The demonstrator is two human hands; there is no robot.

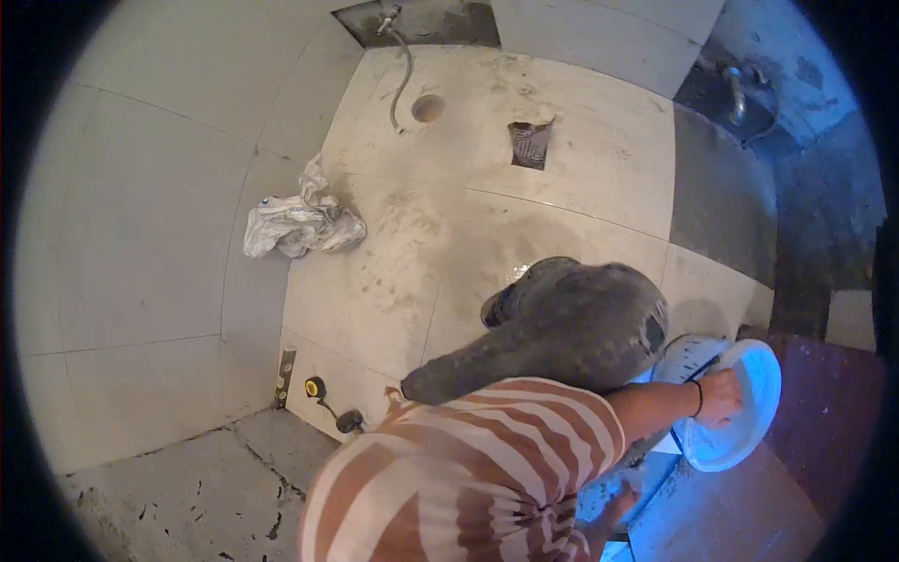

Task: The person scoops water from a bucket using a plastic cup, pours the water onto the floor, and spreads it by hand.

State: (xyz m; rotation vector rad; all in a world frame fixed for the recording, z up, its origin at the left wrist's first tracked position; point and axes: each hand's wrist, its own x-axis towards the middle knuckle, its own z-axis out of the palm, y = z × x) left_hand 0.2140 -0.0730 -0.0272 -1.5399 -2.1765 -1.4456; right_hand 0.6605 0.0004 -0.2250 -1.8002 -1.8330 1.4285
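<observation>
My left hand (719,399), with a dark band at the wrist, reaches right and is closed on the rim of a tilted white bucket (760,375). Inside, the bucket looks pale and smeared. Lower down, partly hidden by my striped shirt, my right hand (616,510) shows with its fingers apart over a blue-lit patch of floor; I see nothing in it. My bent leg (581,328) in dusty dark trousers lies just left of the bucket.
A crumpled white sack (304,225) lies by the left wall. Near it are a spirit level (285,377) and a yellow tape measure (316,387). Dusty floor tiles have a round hole (428,109) and a rectangular cutout (530,145). A hose (405,80) hangs behind.
</observation>
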